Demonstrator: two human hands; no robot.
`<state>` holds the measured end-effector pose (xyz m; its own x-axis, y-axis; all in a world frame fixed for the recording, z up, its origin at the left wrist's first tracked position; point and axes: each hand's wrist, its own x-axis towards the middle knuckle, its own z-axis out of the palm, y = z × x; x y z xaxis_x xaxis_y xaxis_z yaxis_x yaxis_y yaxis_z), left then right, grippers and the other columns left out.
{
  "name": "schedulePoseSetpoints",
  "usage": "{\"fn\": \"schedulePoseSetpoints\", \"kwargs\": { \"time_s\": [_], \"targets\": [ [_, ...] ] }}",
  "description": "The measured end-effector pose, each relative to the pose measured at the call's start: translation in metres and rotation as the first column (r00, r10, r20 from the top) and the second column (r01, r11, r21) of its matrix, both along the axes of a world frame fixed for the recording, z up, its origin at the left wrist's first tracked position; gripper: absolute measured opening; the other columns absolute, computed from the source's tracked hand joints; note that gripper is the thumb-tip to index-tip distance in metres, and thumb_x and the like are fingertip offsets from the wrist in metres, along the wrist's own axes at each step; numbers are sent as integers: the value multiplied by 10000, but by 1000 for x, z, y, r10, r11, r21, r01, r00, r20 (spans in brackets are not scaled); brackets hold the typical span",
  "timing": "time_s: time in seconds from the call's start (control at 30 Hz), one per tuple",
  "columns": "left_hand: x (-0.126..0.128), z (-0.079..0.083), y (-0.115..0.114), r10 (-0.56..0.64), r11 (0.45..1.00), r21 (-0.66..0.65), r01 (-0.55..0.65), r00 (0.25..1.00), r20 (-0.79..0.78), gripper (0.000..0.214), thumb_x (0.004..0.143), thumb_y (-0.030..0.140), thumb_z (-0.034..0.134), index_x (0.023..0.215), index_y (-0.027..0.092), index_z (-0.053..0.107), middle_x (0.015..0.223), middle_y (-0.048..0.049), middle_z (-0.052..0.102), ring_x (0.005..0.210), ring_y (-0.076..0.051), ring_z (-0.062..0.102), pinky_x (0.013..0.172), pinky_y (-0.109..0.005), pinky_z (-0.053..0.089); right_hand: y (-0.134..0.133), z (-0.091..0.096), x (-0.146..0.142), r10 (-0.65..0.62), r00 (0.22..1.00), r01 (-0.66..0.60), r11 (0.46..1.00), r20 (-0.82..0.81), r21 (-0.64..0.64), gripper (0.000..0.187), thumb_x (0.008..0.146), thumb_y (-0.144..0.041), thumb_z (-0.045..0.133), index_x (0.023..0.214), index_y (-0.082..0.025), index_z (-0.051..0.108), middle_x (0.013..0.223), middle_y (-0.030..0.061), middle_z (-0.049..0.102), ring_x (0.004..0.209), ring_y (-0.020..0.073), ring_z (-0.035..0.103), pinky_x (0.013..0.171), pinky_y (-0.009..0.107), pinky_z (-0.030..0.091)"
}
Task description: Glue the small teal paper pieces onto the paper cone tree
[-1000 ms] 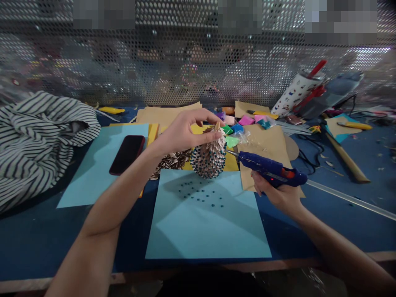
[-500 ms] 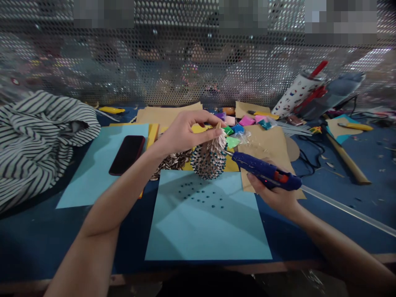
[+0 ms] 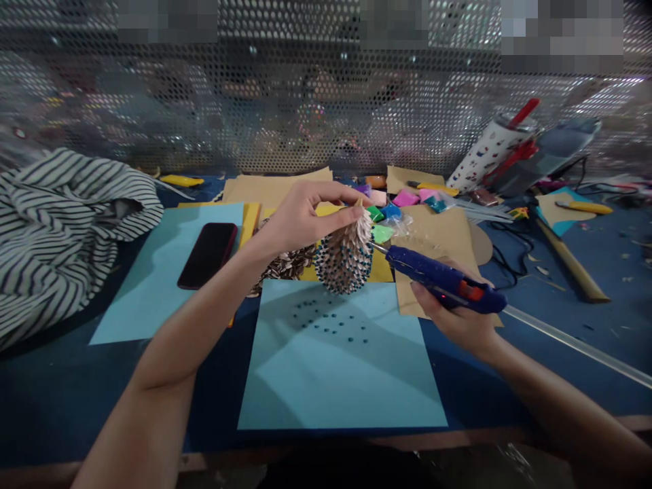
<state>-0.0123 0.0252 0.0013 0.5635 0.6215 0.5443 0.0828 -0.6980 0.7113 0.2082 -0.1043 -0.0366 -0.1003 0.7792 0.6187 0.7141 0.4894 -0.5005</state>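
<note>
My left hand (image 3: 300, 219) is closed around the top of a cone-shaped craft piece (image 3: 345, 257) covered in pale scales with teal bead tips. It holds the piece tilted above a light blue paper sheet (image 3: 341, 367) dotted with small teal beads (image 3: 333, 322). My right hand (image 3: 461, 319) grips a blue hot glue gun (image 3: 441, 278), and its nozzle points left, almost touching the craft piece's right side. A pile of loose pale scales (image 3: 285, 265) lies just behind my left wrist.
A dark phone (image 3: 208, 255) rests on another light blue sheet at left, beside striped cloth (image 3: 61, 224). Brown and yellow papers, coloured clay bits (image 3: 394, 204), a patterned cup with tools (image 3: 486, 153), a wooden stick (image 3: 568, 261) and a perforated metal screen (image 3: 305, 102) sit behind.
The glue gun drew in toward the craft piece, then shifted slightly right with its nozzle still close. My left hand kept the piece nearly still.
</note>
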Motion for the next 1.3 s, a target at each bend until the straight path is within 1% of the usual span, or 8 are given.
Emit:
{"fn": "schedulePoseSetpoints", "kwargs": {
  "time_s": [0.17,0.37,0.57,0.63,0.73,0.93,1.13,1.3],
  "targets": [
    [0,-1,1,12,1000,2,-12,1000,0,193,867,306,630,956,178,745,924,-44,752,823,-127,692,731,-204,541,2,1,1,-9,1000,9,1000,-5,-26,109,816,-248,610,759,-236,518,651,-30,577,540,110,550,517,255,460],
    [1,-3,3,-22,1000,18,22,1000,-10,247,886,386,615,989,203,744,944,-50,751,847,-143,698,740,-217,556,3,1,0,-21,1000,21,1000,12,-11,102,812,-276,614,765,-244,529,645,-23,591,538,122,561,512,265,464],
    [0,-1,2,-75,997,-23,74,997,-32,326,911,456,561,1066,218,722,927,-40,744,827,-130,691,718,-205,552,4,0,-1,-70,997,71,997,24,-36,152,803,-295,618,709,-244,510,613,-25,594,514,124,553,495,267,457],
    [0,-1,1,-60,998,-32,60,998,-21,342,913,469,551,1075,218,717,951,-40,741,800,-122,686,700,-204,548,5,-1,-2,-72,997,73,997,25,-23,158,801,-298,623,703,-239,513,602,-27,586,509,122,547,491,264,453],
    [0,0,0,-13,1000,-9,13,1000,5,316,902,456,575,1054,219,720,1002,-41,736,783,-115,680,694,-211,547,6,-2,-3,-61,998,61,998,16,-3,153,804,-277,617,699,-231,515,588,-35,566,488,109,520,478,256,439],
    [2,-1,-2,51,996,75,-53,998,31,230,874,397,628,982,217,725,972,-34,740,918,-150,682,800,-258,551,7,-2,-4,-51,998,51,999,27,4,154,802,-231,618,696,-222,506,593,-42,550,494,99,514,482,246,428],
    [3,-2,-1,71,992,105,-76,996,52,173,881,337,618,920,203,720,934,-36,740,887,-141,677,766,-259,534,7,-2,-4,-44,998,44,999,38,6,159,811,-226,616,697,-224,505,591,-42,550,507,106,530,490,245,430],
    [4,-2,-2,72,994,74,-77,995,72,151,873,313,620,886,201,721,935,-39,738,842,-132,669,736,-253,524,7,-1,-4,-53,998,53,999,42,-5,174,807,-239,620,682,-229,500,571,-44,536,491,112,521,479,256,425]
  ]
}}
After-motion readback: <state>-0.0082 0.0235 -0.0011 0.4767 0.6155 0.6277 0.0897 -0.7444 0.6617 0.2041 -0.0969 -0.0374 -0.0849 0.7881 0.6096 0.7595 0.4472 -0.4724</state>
